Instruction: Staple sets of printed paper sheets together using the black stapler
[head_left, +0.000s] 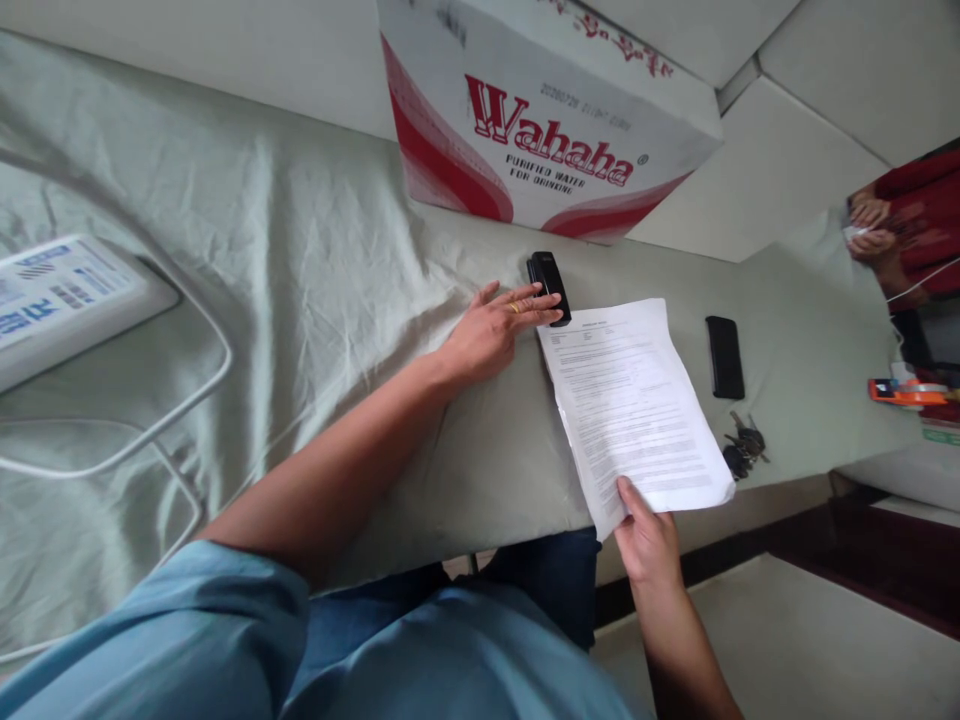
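Left hand [486, 335] on stapler [547, 271], right hand [649, 542] — papers [630, 410]

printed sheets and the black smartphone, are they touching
Apart. The head view plainly shows a strip of pale green cloth between the printed sheets and the black smartphone.

1 stplr [549, 274], 1 doc [630, 405], 1 ph [724, 357], 1 ctn [551, 130]

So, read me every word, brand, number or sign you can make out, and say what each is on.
"Wahaha ®": carton.
"PURIFIED WATER FOR DRINKING": same carton, below the brand.
Stamped code, same carton: too blurred to read surely.
Red characters, carton's top: too unclear to read.
Paper: printed lines, too small to read.
White device: print too blurred to read.
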